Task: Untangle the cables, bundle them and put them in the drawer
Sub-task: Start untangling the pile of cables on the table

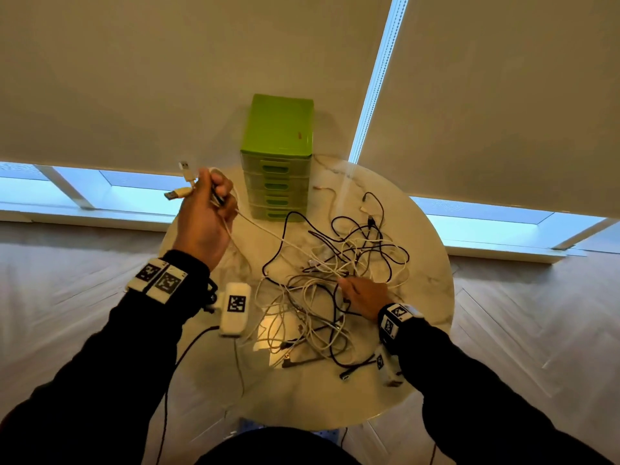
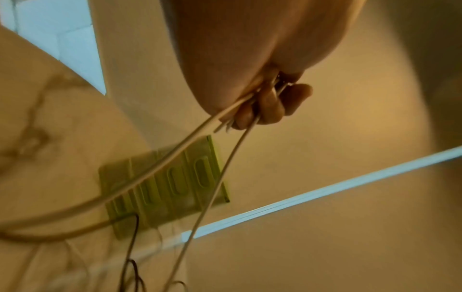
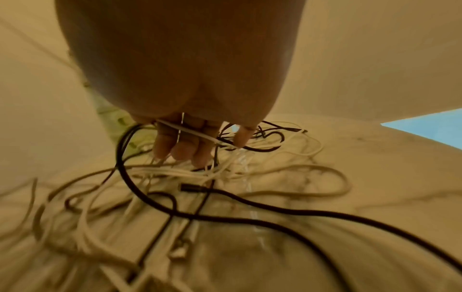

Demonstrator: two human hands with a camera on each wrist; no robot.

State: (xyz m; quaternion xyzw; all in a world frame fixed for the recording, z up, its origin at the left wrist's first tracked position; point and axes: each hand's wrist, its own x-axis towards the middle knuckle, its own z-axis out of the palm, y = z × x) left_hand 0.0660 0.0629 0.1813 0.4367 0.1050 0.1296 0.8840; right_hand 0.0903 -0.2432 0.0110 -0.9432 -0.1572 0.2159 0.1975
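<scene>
Cables (image 1: 332,280) tangled before one drawer unit (image 1: 277,156); left hand (image 1: 204,216) gripping two white plugs, right hand (image 1: 364,295) pinching one white strand.

Drawer unit (image 1: 277,129): lime green. Cables (image 1: 330,280) just before it: black and white, intermixed. Table (image 1: 426,250) beneath: cream marble, grey-brown veining. Wristbands (image 1: 160,279): white, black square markers

head: high, looking down on round table (image 1: 432,263) | wrists: close along fingers | shared: cable tangle (image 1: 335,280), green drawer unit (image 1: 278,156)
</scene>
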